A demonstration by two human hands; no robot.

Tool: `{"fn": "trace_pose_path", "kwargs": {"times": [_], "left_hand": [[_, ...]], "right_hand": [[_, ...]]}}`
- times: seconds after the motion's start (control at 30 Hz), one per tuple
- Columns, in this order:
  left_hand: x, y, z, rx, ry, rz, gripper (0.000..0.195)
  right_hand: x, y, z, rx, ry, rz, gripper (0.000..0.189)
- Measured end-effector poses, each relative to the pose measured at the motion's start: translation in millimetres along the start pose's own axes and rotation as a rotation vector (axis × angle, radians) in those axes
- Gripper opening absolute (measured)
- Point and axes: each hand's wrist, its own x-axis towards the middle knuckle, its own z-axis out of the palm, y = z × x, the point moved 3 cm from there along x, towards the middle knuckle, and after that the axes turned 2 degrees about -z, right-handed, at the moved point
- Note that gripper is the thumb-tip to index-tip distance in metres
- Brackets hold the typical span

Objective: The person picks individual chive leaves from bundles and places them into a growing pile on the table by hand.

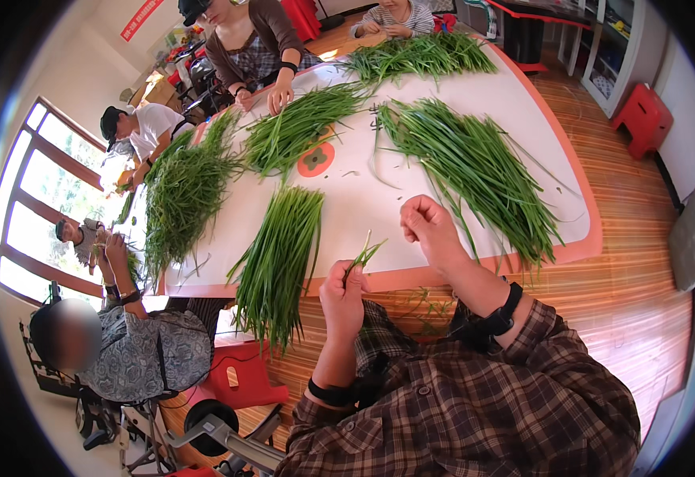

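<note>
Near the table's front edge, my left hand (343,292) pinches a small sprig of green garlic chives (368,253) between thumb and fingers, its pale end pointing up. My right hand (431,229) is raised to the right of it, fingers curled with the thumb against them; whether something thin is between them I cannot tell. A neat bundle of chives (282,256) lies left of my left hand, its leaf tips hanging over the edge. A larger loose pile of chives (473,167) spreads beyond and to the right of my right hand.
The table (353,208) has a white cover with a pink border. More chives are heaped at its left (186,197), middle (306,122) and far end (425,56). Several people are around it, one close at my left (145,352). Red plastic stools (243,375) stand nearby.
</note>
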Motion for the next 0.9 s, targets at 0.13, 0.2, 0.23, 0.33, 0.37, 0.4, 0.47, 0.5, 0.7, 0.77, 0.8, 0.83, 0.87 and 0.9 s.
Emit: {"fn": "trace_pose_path", "kwargs": {"times": [0.13,0.2,0.23,0.33,0.37,0.4,0.47,0.5,0.7,0.77,0.8,0.83,0.87,0.9], "left_hand": [[0.2,-3.8,-9.0,0.208,0.069,0.092,0.013],[-3.3,-4.4,-9.1,0.317,0.051,0.106,0.013],[-5.2,1.3,-6.9,0.382,0.047,0.119,0.013],[-6.0,5.8,6.2,0.256,-0.092,0.063,0.014],[-5.9,9.6,5.5,0.169,-0.15,0.002,0.015],[-5.9,6.3,4.2,0.136,-0.155,-0.029,0.017],[-5.6,8.9,-3.0,0.074,-0.114,-0.05,0.018],[-5.9,1.7,-7.9,0.011,-0.078,-0.085,0.019],[-4.0,-0.7,-6.3,-0.023,-0.053,-0.078,0.017],[-7.2,9.1,-2.8,0.137,-0.042,-0.015,0.017],[-9.6,15.1,-2.0,0.205,-0.057,0.013,0.016],[-9.6,16.9,-2.5,0.209,-0.058,0.017,0.016],[-9.5,20.1,-3.6,0.278,-0.036,0.081,0.015],[-10.6,21.4,-3.0,0.34,-0.018,0.141,0.015]], "right_hand": [[1.0,-2.1,10.1,0.062,0.03,-0.105,0.014],[-8.3,-4.0,33.6,-0.216,-0.14,-0.15,0.021],[-10.8,-7.2,35.2,-0.342,-0.136,-0.129,0.02],[-10.1,-5.3,13.6,-0.251,0.035,-0.132,0.011],[-3.9,-11.2,8.4,-0.206,0.087,-0.28,0.008],[2.1,-17.1,-7.5,-0.186,0.206,-0.268,0.007],[11.5,-24.6,-19.0,-0.173,0.245,-0.275,0.01],[12.2,-18.6,-19.7,-0.156,0.205,-0.211,0.011],[-16.9,-26.9,29.6,-0.502,-0.192,-0.28,0.031],[-20.8,-31.9,32.5,-0.564,-0.167,-0.318,0.028],[-20.6,-30.1,31.2,-0.592,-0.19,-0.232,0.022],[-20.5,-28.6,31.2,-0.619,-0.214,-0.144,0.017],[-20.0,-29.9,33.4,-0.537,-0.167,-0.165,0.012],[-19.9,-28.9,31.9,-0.539,-0.163,-0.163,0.012]]}}
